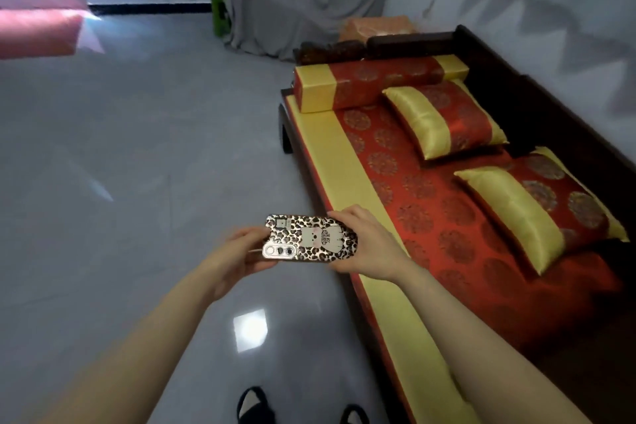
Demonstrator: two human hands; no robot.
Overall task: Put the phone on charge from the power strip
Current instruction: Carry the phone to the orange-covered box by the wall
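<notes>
A phone [311,237] in a leopard-print case with a cartoon picture lies sideways in the air between my hands, back and camera lenses facing me. My right hand [370,241] grips its right end, fingers curled over the top edge. My left hand [241,253] holds the left end by the camera. A thin white thing, perhaps a cable end, shows by my left fingers. No power strip is in view.
A dark wooden sofa [537,107] with a red and gold seat cushion [395,286], a bolster and two pillows runs along the right. Glossy grey floor [137,182] spreads to the left. A grey-draped object [303,3] stands at the back. My slippered feet [254,404] show below.
</notes>
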